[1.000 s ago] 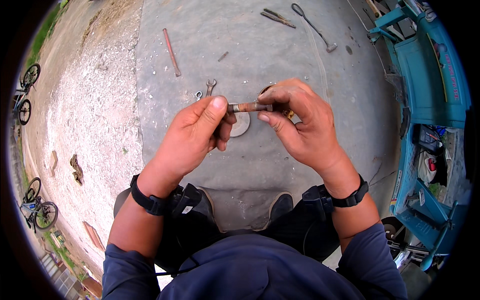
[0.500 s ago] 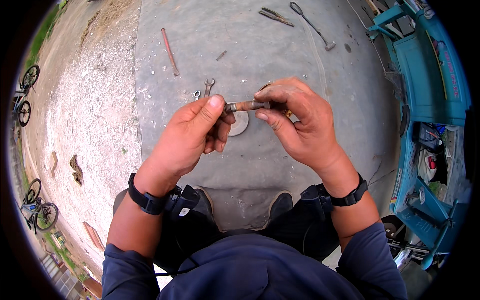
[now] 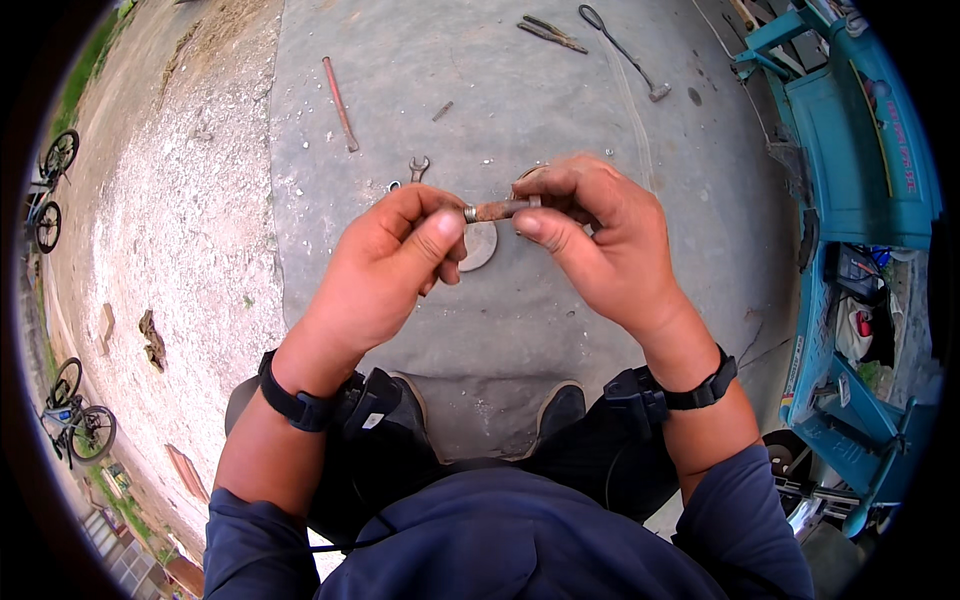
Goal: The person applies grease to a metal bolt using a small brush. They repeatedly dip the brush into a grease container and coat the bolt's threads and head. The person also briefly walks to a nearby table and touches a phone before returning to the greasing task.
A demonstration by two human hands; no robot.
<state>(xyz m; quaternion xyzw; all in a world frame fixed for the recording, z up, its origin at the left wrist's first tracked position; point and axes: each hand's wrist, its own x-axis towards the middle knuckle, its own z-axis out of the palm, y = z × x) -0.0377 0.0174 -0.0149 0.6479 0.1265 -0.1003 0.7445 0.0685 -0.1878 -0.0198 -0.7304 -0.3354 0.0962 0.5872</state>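
A rusty bolt (image 3: 495, 211) lies level between my two hands, above the ground. My left hand (image 3: 390, 250) pinches its left end between thumb and forefinger. A short stretch of bare thread shows beside that thumb. My right hand (image 3: 620, 245) grips the other end near the bolt's head, its thumb below and fingers curled over. Whether a nut sits under my left fingertips is hidden. Beneath the hands, a pale round disc (image 3: 480, 248) rests on the ground, partly covered by my left fingers. Just beyond the left hand lies an open-end wrench (image 3: 419, 168).
A reddish bar (image 3: 340, 105) lies farther off at left. Tongs (image 3: 552, 36) and a long-handled hammer-like tool (image 3: 628, 55) lie at the far right. A teal vehicle (image 3: 850, 150) lines the right side. Bicycles (image 3: 75, 425) stand at the far left, beyond pale gravel (image 3: 190, 250).
My left hand has shifted right along the bolt, its thumb rolling over the threaded end, so less thread shows. My right hand stays nearly in place, still gripping the head end.
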